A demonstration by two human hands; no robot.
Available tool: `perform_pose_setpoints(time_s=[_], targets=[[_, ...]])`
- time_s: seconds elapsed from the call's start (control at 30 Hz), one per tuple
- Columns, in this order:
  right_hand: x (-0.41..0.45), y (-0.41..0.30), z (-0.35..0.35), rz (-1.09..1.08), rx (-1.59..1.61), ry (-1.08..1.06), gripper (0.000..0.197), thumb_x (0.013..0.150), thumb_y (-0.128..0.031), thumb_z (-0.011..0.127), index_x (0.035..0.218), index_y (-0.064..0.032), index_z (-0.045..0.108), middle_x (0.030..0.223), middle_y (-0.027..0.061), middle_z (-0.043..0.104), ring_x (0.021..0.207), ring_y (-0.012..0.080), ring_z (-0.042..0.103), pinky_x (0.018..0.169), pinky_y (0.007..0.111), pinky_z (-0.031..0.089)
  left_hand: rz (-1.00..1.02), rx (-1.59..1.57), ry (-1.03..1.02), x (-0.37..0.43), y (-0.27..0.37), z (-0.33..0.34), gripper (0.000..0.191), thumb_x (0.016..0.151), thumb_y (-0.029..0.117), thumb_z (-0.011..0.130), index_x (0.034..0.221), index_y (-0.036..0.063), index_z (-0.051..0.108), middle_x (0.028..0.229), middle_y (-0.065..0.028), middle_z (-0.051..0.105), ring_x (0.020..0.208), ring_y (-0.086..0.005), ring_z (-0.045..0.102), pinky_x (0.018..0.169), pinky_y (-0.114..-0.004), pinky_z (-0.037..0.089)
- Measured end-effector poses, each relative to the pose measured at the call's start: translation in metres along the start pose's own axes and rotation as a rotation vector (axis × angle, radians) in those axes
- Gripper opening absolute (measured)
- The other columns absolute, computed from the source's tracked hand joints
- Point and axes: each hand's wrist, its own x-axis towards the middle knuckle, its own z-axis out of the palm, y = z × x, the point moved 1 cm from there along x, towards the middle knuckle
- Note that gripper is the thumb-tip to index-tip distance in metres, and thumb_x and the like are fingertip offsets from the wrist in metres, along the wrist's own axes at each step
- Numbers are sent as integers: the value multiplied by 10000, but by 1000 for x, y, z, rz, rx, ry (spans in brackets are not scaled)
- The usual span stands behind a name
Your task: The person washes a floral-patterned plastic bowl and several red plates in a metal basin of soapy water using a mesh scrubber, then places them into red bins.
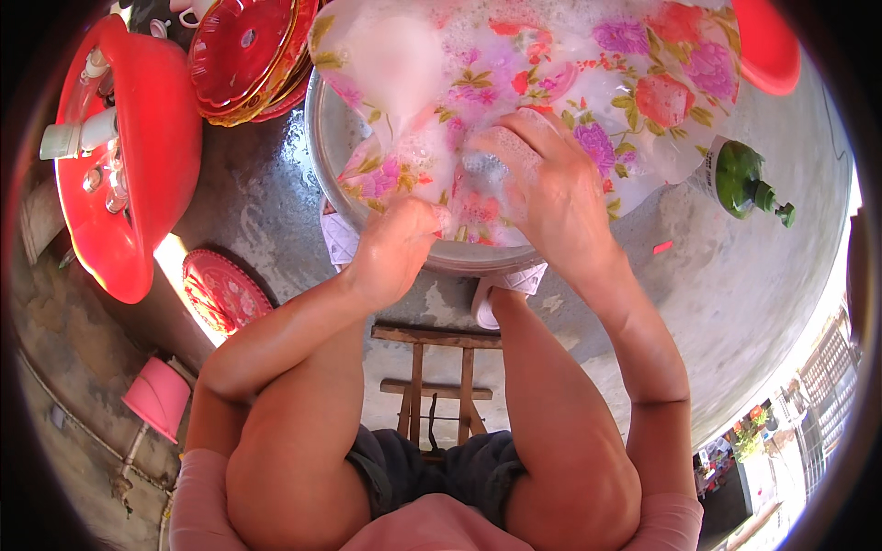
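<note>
A wet floral sheet, white with purple and red flowers and covered in suds, lies over a round metal basin in front of me. My left hand is closed on the sheet's near edge, at the basin's near rim. To its right, my right hand is bent over the soapy sheet, fingers curled into the foam; whether it grips the material cannot be told. Foam hides some fingertips. A green pump bottle lies or stands right of the basin; its label side is partly covered by the sheet.
At the left are a large red plastic basin with bottles and glassware, stacked red and amber plates and a red patterned tray. Another red basin is top right. A pink bucket is lower left; a wooden stool is between my legs.
</note>
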Motion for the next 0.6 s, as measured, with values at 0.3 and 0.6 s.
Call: perform_pose_setpoints(time_s=[0.3,0.6], targets=[[-21,-26,0,57,9,-68,444,682,-96,625,1117,-65,542,1236,77,464,1150,323,418,914,396,390,51,4,27,1,8,8,175,775,106,449,891,8,536,923,-45,530,891,-153,484,825,-328,362],[-28,-2,12,-37,-377,-61,503,716,-154,581,1203,-75,485,1223,106,472,1093,288,476,790,383,471,105,-109,50,-1,12,1,349,749,128,437,1072,-2,443,1124,-106,461,1100,-234,400,970,-396,280]])
